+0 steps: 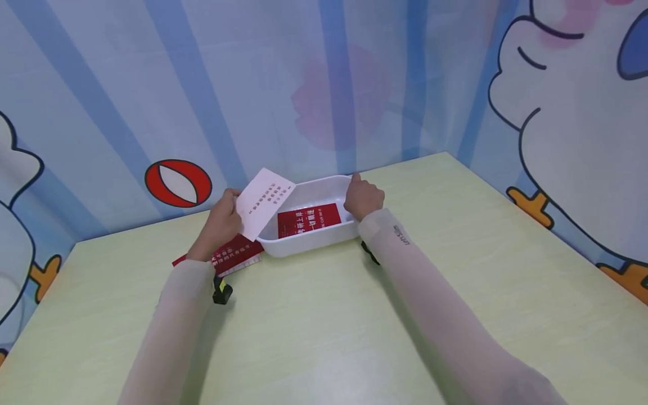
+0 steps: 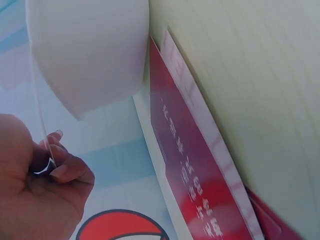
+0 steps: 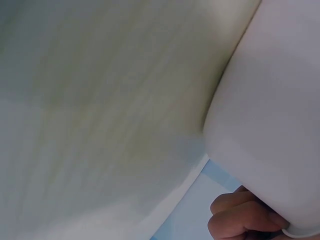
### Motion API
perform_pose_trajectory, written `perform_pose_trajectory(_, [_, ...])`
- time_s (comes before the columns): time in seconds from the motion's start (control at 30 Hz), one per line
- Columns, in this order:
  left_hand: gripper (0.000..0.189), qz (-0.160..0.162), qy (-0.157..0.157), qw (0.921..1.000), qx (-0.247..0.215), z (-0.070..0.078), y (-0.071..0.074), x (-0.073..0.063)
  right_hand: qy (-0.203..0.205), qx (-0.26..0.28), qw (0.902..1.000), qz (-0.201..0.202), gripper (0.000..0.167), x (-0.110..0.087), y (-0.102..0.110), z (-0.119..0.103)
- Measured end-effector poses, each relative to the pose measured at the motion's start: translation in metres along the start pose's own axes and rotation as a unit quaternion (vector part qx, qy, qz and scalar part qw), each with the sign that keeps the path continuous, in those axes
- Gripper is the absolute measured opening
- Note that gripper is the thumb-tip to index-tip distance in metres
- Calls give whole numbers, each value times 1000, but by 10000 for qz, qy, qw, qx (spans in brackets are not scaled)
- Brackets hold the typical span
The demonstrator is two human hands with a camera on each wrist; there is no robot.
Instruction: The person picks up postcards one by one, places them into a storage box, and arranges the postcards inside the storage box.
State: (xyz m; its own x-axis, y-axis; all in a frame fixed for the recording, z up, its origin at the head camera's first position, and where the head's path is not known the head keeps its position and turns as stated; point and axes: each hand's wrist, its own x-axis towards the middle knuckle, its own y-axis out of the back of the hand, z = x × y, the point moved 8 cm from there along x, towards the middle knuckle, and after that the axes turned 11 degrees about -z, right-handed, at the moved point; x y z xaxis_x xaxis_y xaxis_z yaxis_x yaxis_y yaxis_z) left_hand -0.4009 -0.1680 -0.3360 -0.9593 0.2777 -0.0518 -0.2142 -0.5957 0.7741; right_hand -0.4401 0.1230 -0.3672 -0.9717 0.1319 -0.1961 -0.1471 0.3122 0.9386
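Note:
My left hand pinches a pale card with red print by its left edge, tilted above the left end of a white plastic basin. In the left wrist view, thumb and fingers close on the card's thin edge. My right hand grips the basin's right rim; the right wrist view shows its curled fingers against the basin wall. Inside the basin lies a red card with white lettering. Below my left hand, more red cards lie on the table, touching or close to the basin.
The pale green table meets a curtain printed with blue stripes and cartoon figures just behind the basin. A black wrist camera hangs under the left sleeve. Another dark mount shows beneath the right sleeve.

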Motion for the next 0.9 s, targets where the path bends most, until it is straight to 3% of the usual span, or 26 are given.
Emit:
perform_pose_trajectory(0.53, [47,244,-258,9994,-33,30,-7,17,43,30,10000,-7,55,-5,4,-1])
perform_pose_trajectory(0.9, [45,204,-165,9996,-56,36,-19,32,45,66,10000,-3,57,-1,1,-1])
